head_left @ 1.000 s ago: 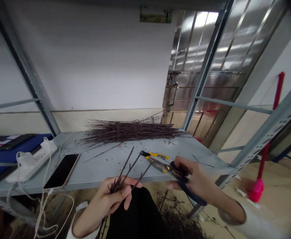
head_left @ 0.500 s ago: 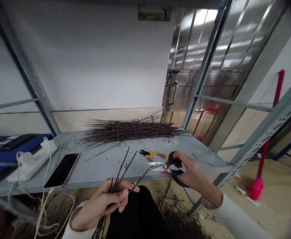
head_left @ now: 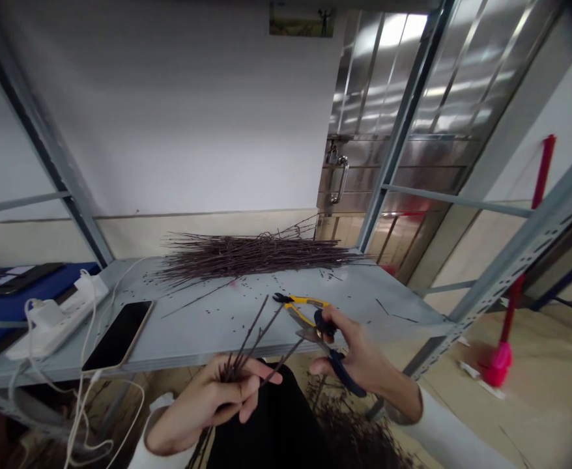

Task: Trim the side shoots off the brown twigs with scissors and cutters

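My left hand (head_left: 227, 394) is closed around a small bunch of thin dark brown twigs (head_left: 253, 337), whose tips rise above the fingers and whose lower ends hang below. One twig leans apart from the others, to the right. Its tip is at the blades of the scissors (head_left: 310, 333); whether they touch it I cannot tell. My right hand (head_left: 359, 352) grips these dark-blue-handled scissors, thumb and fingers about the handles. Just behind them, yellow-handled cutting pliers (head_left: 300, 306) lie on the grey shelf (head_left: 208, 332). A large pile of twigs (head_left: 251, 255) lies along the back.
A phone (head_left: 118, 334) with a cable and a white power strip (head_left: 56, 319) are on the left. Metal posts (head_left: 397, 124) frame the shelf. Twig scraps (head_left: 354, 430) litter the floor below. A red-handled broom (head_left: 501, 365) stands at right.
The scissors have turned point-up in my right hand and moved slightly left, with their handles swung lower. My left hand and its twigs have shifted a little to the right.
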Motion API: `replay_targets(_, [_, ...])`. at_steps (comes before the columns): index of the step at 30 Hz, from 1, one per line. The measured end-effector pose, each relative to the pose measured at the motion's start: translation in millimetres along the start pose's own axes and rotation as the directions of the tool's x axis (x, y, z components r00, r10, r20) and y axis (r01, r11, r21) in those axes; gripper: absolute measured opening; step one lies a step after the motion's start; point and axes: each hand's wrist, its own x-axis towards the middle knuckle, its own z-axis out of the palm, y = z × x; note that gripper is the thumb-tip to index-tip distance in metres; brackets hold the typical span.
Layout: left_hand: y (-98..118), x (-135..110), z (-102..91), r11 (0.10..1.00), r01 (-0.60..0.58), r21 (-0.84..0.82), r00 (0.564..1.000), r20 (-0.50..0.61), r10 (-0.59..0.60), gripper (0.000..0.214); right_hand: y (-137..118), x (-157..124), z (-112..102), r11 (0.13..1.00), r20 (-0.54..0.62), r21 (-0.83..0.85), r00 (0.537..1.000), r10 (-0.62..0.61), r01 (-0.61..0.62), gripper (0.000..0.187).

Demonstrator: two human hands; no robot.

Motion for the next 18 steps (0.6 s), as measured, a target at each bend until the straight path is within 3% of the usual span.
replay_targets(10, [0.8, 1.7, -3.1, 0.999, -0.017, -0.035, 1.0, -0.017, 0.016, 0.044, 3.2, -6.1, -1.8, 1.0, -0.002, -0.002, 1.0, -0.019, 0.019, 0.05])
replay_targets(18, [5.2, -0.8, 1.2, 0.999, -0.014, -0.029, 1.0, -0.01, 0.014, 0.04, 1.4, -5.2, -0.9, 1.0, -0.021, -0.02, 1.0, -0.01, 0.01, 0.053])
